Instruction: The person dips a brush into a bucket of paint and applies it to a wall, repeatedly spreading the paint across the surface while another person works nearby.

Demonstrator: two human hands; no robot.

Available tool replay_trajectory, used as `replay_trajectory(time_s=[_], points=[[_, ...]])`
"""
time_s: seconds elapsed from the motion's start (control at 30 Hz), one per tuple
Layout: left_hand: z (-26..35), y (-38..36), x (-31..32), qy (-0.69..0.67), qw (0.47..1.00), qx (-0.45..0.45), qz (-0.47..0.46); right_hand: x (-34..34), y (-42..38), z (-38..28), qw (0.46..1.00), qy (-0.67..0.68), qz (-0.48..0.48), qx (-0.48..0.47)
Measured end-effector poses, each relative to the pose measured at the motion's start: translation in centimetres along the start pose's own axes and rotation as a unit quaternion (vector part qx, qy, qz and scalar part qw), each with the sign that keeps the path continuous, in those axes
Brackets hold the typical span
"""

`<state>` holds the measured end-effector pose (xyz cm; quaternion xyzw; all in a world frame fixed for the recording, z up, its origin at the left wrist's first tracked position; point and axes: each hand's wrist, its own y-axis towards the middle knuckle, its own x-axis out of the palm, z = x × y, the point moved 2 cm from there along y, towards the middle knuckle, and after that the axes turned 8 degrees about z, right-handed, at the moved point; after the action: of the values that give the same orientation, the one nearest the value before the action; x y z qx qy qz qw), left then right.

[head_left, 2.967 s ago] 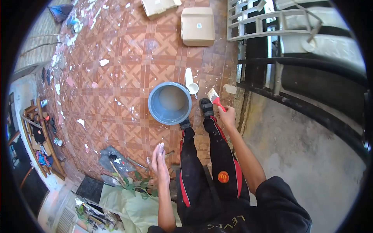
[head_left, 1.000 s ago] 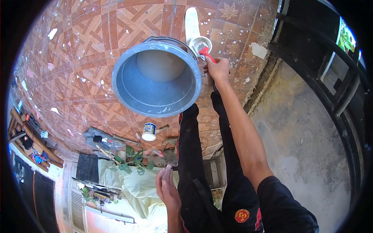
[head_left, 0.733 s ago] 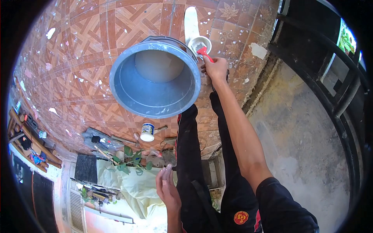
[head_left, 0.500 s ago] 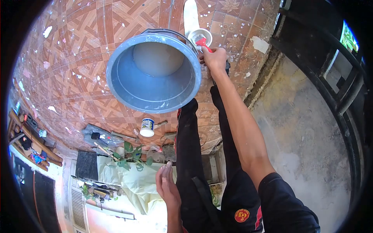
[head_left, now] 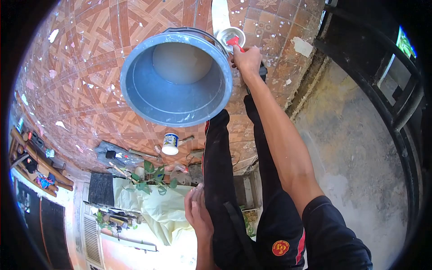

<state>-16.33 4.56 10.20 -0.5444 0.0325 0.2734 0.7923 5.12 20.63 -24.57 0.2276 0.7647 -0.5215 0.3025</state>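
Observation:
My right hand (head_left: 247,62) is closed on the red handle of a paintbrush (head_left: 234,41), whose head is in a small white bowl (head_left: 240,33). From the bowl a broad white strip (head_left: 220,13) runs toward the top edge. Just left of this hand is a large blue-grey bucket (head_left: 180,108) with cloudy whitish liquid in it and a dark handle over its far rim. My left hand (head_left: 198,210) hangs low beside my left leg, fingers loosely extended, holding nothing visible.
A small white tub with a blue label (head_left: 170,144) is on the paint-flecked tiled floor (head_left: 90,58). A leafy plant (head_left: 155,177) and a pale cloth sheet (head_left: 153,202) lie beyond it. Black metal framework (head_left: 360,45) is at the right, above bare concrete (head_left: 342,135).
The view has shifted slightly, so the bucket and bowl appear a little higher. My right hand keeps the brush in the bowl. My left hand is nearly still.

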Motion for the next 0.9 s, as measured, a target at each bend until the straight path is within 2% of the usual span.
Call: replay_trajectory(time_s=[0.13, 0.23, 0.47, 0.9], points=[[0.2, -0.2, 0.0, -0.026, 1.0, 0.002, -0.003, -2.4, -1.9, -1.1, 0.999, -0.037, 0.017, -0.011], [0.4, -0.2, 0.3, -0.029, 1.0, 0.007, -0.006, -3.0, -2.5, -0.8, 1.0, -0.004, 0.005, -0.012], [-1.4, 0.0, 0.2, -0.022, 1.0, -0.002, -0.01, -0.4, -0.1, -2.0, 0.994, -0.093, 0.039, -0.03], [-2.5, -0.2, -0.1, -0.024, 1.0, -0.013, 0.006, -1.0, -0.5, -2.8, 0.994, -0.084, 0.05, -0.04]])
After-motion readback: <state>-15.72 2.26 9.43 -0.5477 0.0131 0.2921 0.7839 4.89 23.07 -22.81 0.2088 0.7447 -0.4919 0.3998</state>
